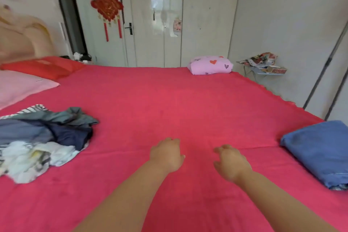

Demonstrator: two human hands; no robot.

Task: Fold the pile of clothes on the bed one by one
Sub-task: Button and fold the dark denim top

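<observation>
A loose pile of clothes [41,137] lies on the left of the red bedspread [169,103]: grey-green, navy, blue-grey, striped and white pieces heaped together. A folded blue garment [318,150] rests at the bed's right edge. Both of my arms reach forward over the middle of the bed. My left hand [166,153] hovers palm down with fingers loosely curled and nothing in it. My right hand [230,162] is beside it, also palm down, fingers slightly apart and holding nothing. Neither hand touches the pile.
A folded pink quilt with hearts [211,65] sits at the far edge of the bed. A pink pillow [20,86] and a red pillow [43,66] lie at the head end on the left. A small cluttered side table [263,66] stands past the far right corner.
</observation>
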